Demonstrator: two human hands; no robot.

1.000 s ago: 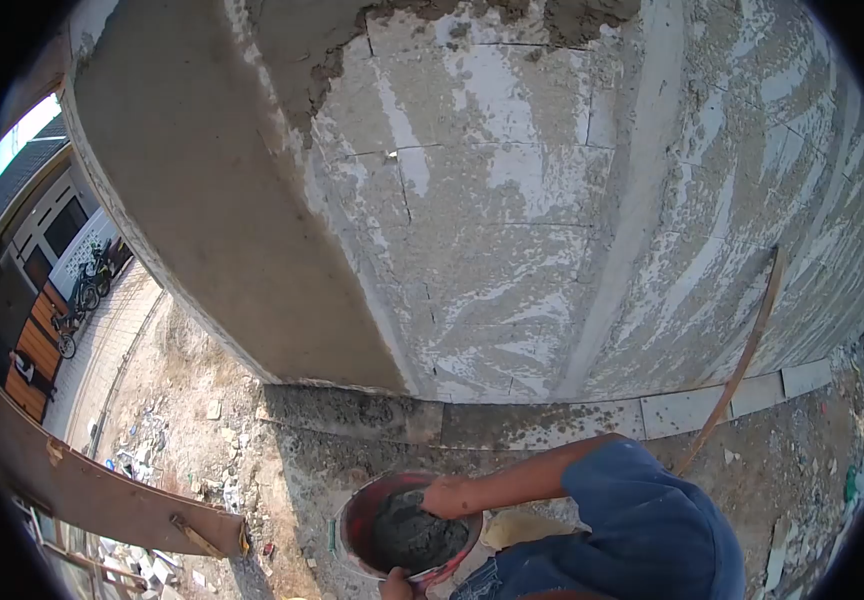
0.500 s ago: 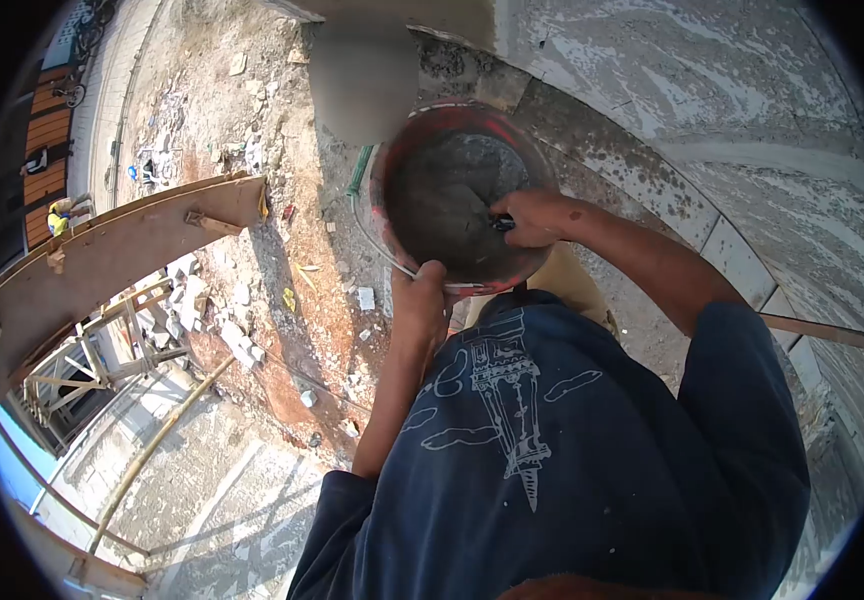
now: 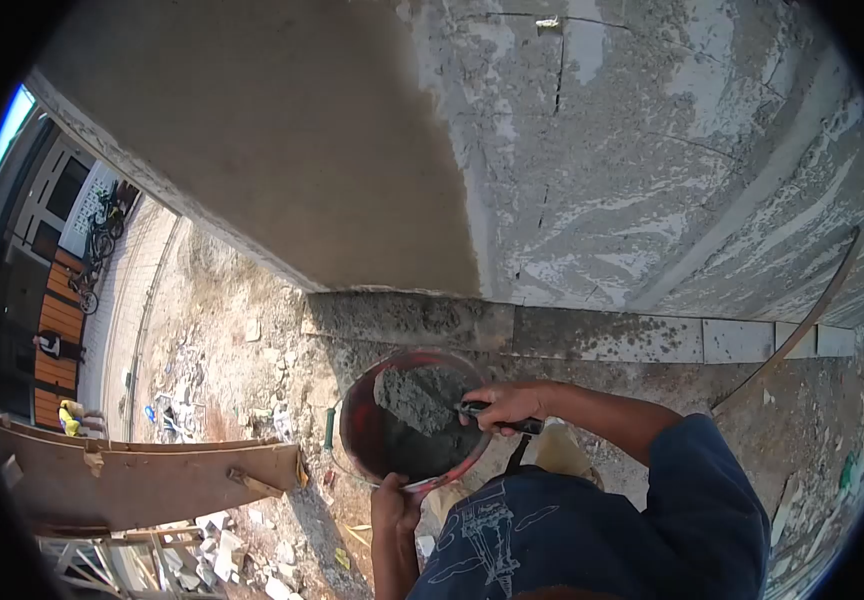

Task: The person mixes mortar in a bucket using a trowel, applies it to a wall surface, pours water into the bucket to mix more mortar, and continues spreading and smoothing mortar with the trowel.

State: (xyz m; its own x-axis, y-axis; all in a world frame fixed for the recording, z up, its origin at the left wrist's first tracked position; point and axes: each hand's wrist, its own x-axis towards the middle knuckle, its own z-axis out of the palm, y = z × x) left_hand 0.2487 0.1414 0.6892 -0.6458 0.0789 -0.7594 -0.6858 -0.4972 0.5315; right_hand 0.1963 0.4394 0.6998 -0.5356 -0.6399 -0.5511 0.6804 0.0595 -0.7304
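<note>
Trowel [image 3: 529, 425]: over the mouth of the red-walled bucket [image 3: 357, 432], its black handle reaching out past the right side of the rim; I cannot see the blade, for a thick heap of grey mortar [image 3: 418, 398] lies where it should be.
Long axis: mostly side to side as the person looks down, slanting a little; the handle's butt points right and slightly back toward the body, so the blade end must point left and somewhat away, across the bucket.
Right hand [image 3: 512, 404]: wrapped round the black handle, fingers curled, just beside the rim.
Left hand [image 3: 395, 505]: gripping the near-left part of the rim; where each finger sits I cannot tell.
Good handling: with a heap that thick, I would hold the blade flat and the wrist stiff, since a roll would likely shed the edges. Working slowly above the bucket's mouth lets loose bits drop back in, and a firm hold on the rim should check any tipping.
Green grip [image 3: 330, 428]: outside the bucket's left side, apart from both hands.
Wall [image 3: 572, 235]: ahead, smooth and brown at left, rough and pale-streaked at right.
</note>
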